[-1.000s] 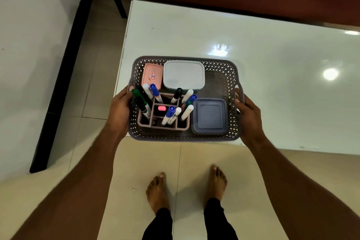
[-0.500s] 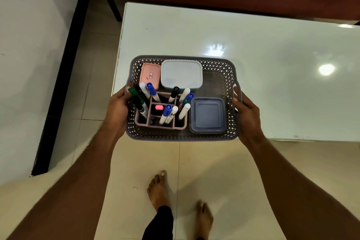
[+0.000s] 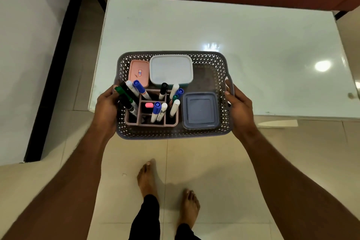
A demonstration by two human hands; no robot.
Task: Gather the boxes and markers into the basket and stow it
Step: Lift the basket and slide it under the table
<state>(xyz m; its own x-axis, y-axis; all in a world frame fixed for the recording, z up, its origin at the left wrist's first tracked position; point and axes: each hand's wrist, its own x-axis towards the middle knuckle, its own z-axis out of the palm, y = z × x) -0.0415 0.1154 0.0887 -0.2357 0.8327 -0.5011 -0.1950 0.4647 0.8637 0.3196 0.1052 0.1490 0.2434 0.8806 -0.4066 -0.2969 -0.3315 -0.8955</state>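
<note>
Grey basket [image 3: 171,132]: held in the air between floor and white table [image 3: 243,41].
Left hand [image 3: 106,107]: fingers curled round its left handle.
Right hand [image 3: 240,106]: grips the right handle.
Contents: markers [image 3: 155,110], three boxes [image 3: 171,69] inside.
Left: stowing.

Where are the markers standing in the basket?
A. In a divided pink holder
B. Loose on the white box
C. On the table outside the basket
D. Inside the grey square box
A: the markers stand upright in a divided pink holder, left of the closed grey box, inside the basket.
</note>
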